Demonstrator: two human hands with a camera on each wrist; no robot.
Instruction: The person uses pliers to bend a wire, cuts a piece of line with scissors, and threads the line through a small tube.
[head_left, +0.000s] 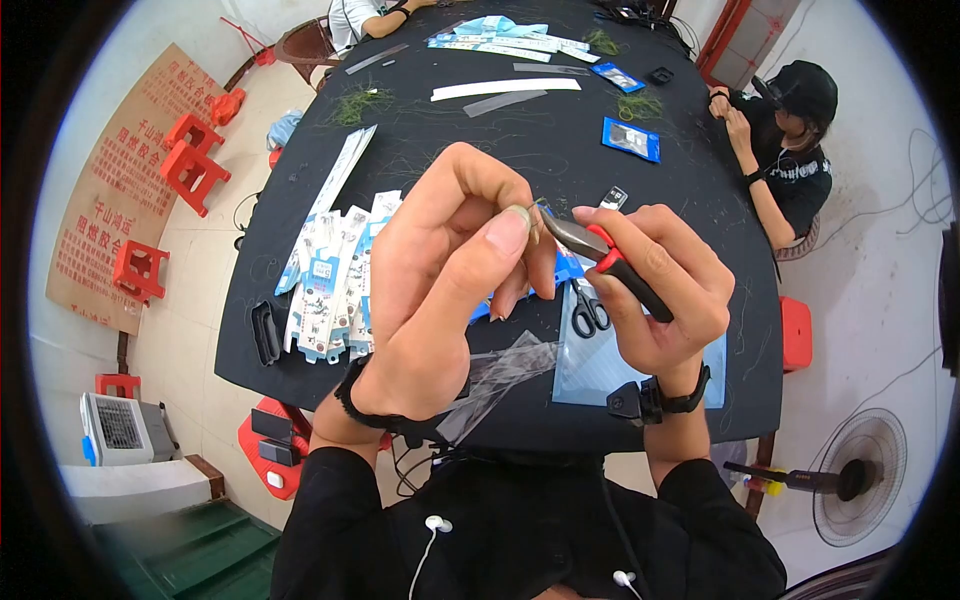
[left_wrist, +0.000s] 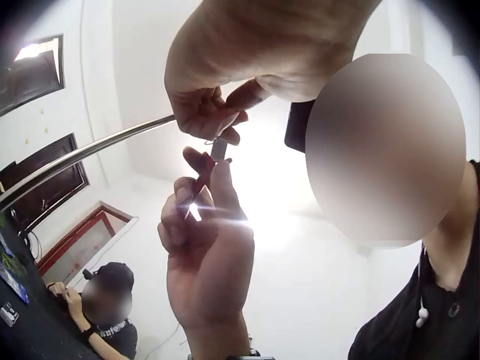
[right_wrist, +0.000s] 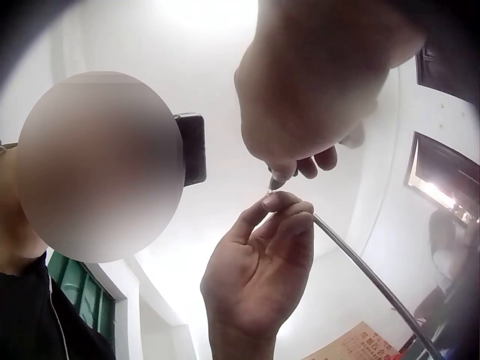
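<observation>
Above the near side of the table, my left hand (head_left: 440, 270) pinches a small, thin, wire-like piece (head_left: 534, 224) between thumb and forefinger. Most of the piece is hidden by the fingertips, and I cannot tell its kind. My right hand (head_left: 665, 285) grips pliers (head_left: 575, 238) with red and black handles, their metal tips right at the left fingertips. In the left wrist view a fine loop shows by the tips of the pliers. Below the hands lie black-handled scissors (head_left: 590, 312), a light blue sheet (head_left: 575, 375) and clear plastic strips (head_left: 490, 385).
Printed card strips (head_left: 335, 275) are piled at left on the black table (head_left: 480, 130), beside a black holder (head_left: 265, 332). Blue packets (head_left: 631, 139) and tangled green line (head_left: 362, 103) lie farther back. Another person (head_left: 795, 150) sits at right. A fan (head_left: 860, 475) stands at lower right.
</observation>
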